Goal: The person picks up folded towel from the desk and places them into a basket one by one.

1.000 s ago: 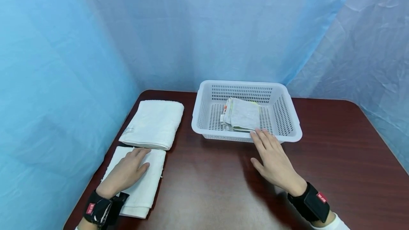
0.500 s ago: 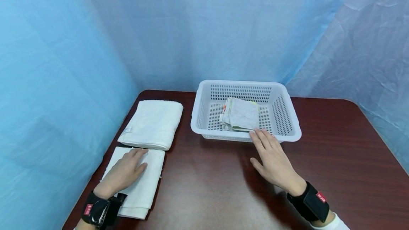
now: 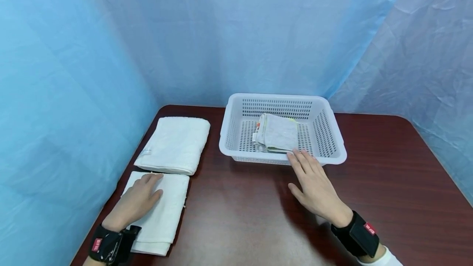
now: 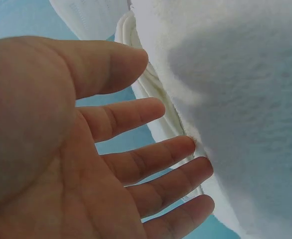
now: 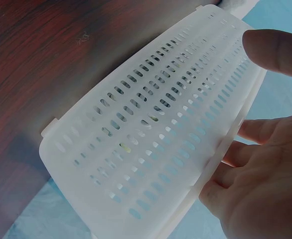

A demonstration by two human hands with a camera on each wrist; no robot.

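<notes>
My left hand (image 3: 134, 202) is over the nearer folded white towel (image 3: 166, 216), its fingers fairly straight and holding nothing. The left wrist view has the fingers (image 4: 151, 159) spread beside the towel's pale cloth (image 4: 235, 99); contact is hard to tell. My right hand (image 3: 318, 190) lies with extended fingers at the near rim of a white plastic basket (image 3: 229, 151), and the right wrist view shows the fingertips reaching behind that rim. Inside the basket is a folded grey cloth (image 3: 281, 132) with yellow-green edging. Another folded white towel (image 3: 177, 143) lies just beyond the nearer one.
A dark reddish-brown table (image 3: 236, 212) carries everything, its rounded far corners close to the hanging blue cloth (image 3: 229, 32). That cloth also runs along the left side. Black straps with red labels circle both wrists.
My left hand has drawn slightly left and back over the nearer towel. The right hand stays at the basket rim, and the towels and basket barely shift in view.
</notes>
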